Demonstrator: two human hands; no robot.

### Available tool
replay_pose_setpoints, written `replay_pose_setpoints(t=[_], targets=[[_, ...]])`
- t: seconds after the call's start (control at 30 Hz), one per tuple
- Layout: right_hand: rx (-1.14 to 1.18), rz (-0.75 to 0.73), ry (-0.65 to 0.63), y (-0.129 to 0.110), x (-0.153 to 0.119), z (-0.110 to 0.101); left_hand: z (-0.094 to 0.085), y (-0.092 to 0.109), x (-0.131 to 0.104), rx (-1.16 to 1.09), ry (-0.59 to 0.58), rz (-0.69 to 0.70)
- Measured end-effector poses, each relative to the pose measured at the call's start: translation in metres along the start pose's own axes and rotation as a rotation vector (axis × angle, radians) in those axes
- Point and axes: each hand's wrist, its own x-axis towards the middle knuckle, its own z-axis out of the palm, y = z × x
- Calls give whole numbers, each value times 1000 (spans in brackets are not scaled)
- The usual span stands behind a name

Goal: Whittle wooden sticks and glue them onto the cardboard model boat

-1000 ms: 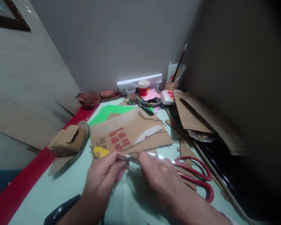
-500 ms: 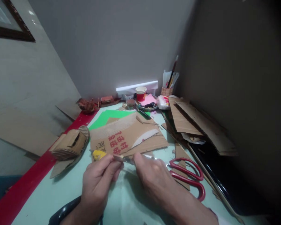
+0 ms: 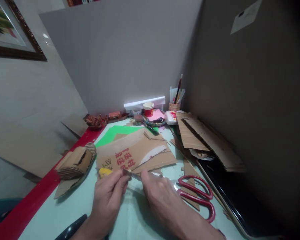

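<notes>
My left hand (image 3: 108,196) is closed, its thumb and forefinger pinching a small thin piece whose kind is hidden by the fingers. My right hand (image 3: 162,196) is closed round a knife; its narrow dark blade (image 3: 134,175) points left and meets the left fingertips. Just beyond my left hand lies a yellow object (image 3: 105,172) with a dark tip, partly covered. Red-handled scissors (image 3: 197,201) rest on the table beside my right hand. Ahead of both hands is a flat piece of cardboard (image 3: 142,143) with red printed characters.
A cardboard boat model (image 3: 76,163) stands at the left. More cardboard sheets (image 3: 210,140) are stacked at the right over a black glossy panel (image 3: 230,193). At the back are a red paper cup (image 3: 148,110), a pen holder (image 3: 174,106) and green paper (image 3: 112,135).
The view has tilted up, so the table things appear lower. Both hands keep their grip, the blade still at the left fingertips.
</notes>
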Motion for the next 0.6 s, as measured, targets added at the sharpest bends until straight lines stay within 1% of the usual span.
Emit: replay_pose_setpoints(t=[0.1, 0.23, 0.43, 0.6], targets=[[-42, 16, 19, -2, -4, 4, -1, 0, -1, 19, -17, 12], [-88, -19, 68, -2, -9, 6, -2, -2, -3, -13, -19, -13], [-94, 13, 75, -3, -2, 7, -1, -10, -9, -109, 55, -66], [-73, 23, 68, -3, -1, 6, 2, -12, -8, -81, 81, -52]])
